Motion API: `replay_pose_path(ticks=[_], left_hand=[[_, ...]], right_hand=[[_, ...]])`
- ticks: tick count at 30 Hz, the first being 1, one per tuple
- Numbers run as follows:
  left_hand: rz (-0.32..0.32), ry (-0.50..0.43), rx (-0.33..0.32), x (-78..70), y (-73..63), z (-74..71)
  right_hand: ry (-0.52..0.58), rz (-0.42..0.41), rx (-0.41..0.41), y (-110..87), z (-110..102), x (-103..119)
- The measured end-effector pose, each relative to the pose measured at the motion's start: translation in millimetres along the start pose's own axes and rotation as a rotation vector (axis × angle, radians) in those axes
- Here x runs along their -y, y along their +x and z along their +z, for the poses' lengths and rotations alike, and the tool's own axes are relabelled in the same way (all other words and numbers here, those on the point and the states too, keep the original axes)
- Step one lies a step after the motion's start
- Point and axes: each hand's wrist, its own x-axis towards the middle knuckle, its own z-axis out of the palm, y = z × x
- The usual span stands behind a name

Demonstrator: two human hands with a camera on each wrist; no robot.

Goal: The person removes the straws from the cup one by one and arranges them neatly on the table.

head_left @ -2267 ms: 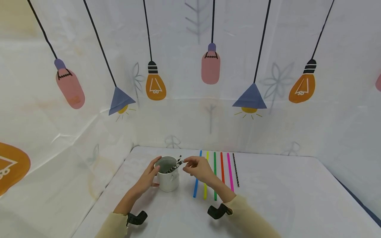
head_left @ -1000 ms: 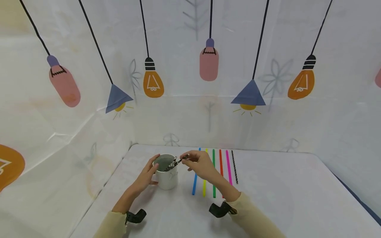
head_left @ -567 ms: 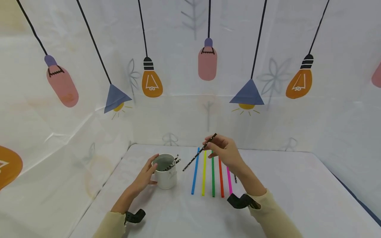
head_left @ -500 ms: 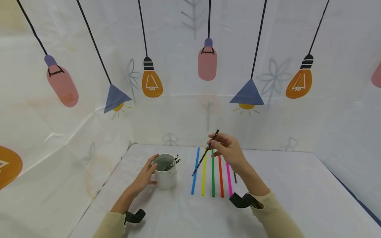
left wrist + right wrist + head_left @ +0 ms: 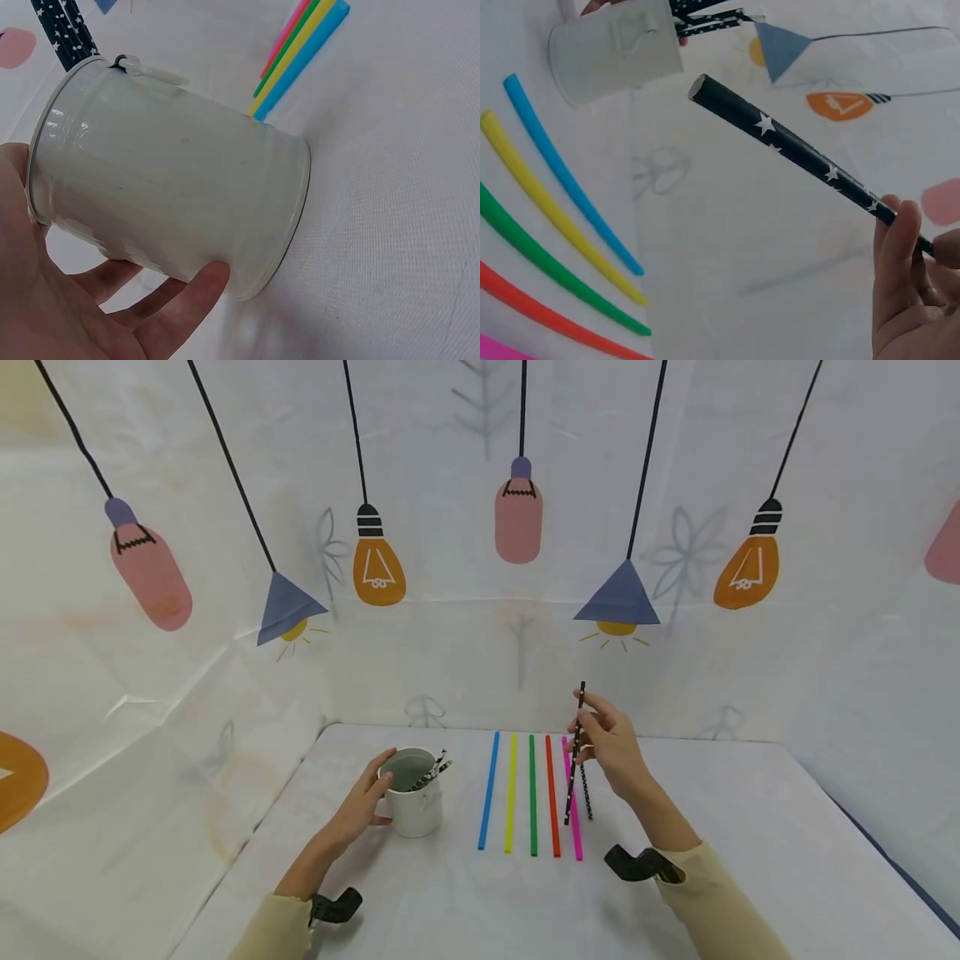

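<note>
My left hand [image 5: 364,802] holds a small white pail [image 5: 417,812] at the left of the table; its fingers reach round the wall in the left wrist view. Several black straws with white patterns [image 5: 430,774] lean out of the pail's mouth. Between thumb and fingers, my right hand [image 5: 617,752] pinches a black straw with white stars [image 5: 795,146]. That straw is nearly upright in the head view and overlaps the pink straw [image 5: 577,839]. Beside the pink one lies another black patterned straw [image 5: 587,797], partly hidden behind my right fingers.
A row of single straws lies on the white table [image 5: 465,902]: blue [image 5: 489,789], yellow [image 5: 512,793], green [image 5: 532,793] and red [image 5: 552,797], left of the pink one. A wall sheet [image 5: 450,668] printed with lamps rises behind the table.
My right hand has drawn a black straw out of the pail and carried it rightward past the coloured row, turning it more upright. My left hand stays on the pail.
</note>
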Motion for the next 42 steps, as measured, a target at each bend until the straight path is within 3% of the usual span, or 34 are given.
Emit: replay_pose_path(ticks=[7,15,19,29,36,42], left_hand=[[-0.027,0.002,0.02,-3.7,-1.4,-0.8],[-0.029,-0.007,0.042,-31.9,-14.3,1.5],[-0.033,-0.001,0.038,-36.6,-16.5,2.5],[-0.033,0.003,0.036,-31.6,-13.6,2.4],[-0.012,0.008,0.012,-3.0,-1.5,0.1],[-0.009,0.013,-0.003,-1.2,-1.4,1.3]], right_hand=[[-0.065,0.09,0.004,-0.8,-18.1,-18.9],[-0.105,0.088,-0.112,-1.0,-35.8,-43.3],[-0.163,0.105,-0.14,1.0,-44.9,-57.2],[-0.274,0.207,-0.061,5.5,-63.6,-85.2],[-0.286,0.257,-0.096,12.2,-68.5,-103.3],[-0.323,0.297,-0.107,18.0,-71.8,-120.4]])
